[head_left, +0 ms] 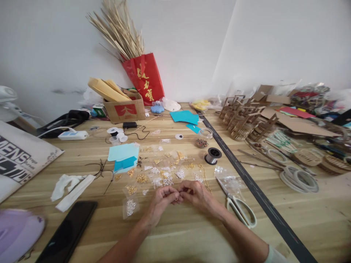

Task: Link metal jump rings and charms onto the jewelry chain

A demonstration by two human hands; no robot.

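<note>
- While the wall was just plain and pale, the wood-grain worktop was seriously packed, with a dark strip running diagonally down its right side.
- Up by the wall, a red bag of dry stalks tilted behind a cardboard box.
- Both hands were close together near the front. The left hand had its fingers pinched on what looked like a tiny gold ring; the right hand had its fingers bunched right beside it, and I couldn't tell if they gripped anything.
- Those same fingers hid most of the ring, btw.
- Little bags of gold and silver bits crowded the space just beyond the hands.
- Scissors lay near the right forearm, blades by a crumpled clear bag, with a wire spool farther back.
- Past the strip: small brown baskets and pale coils.
- Over left: a black phone, white strips and blue sheets.
</note>
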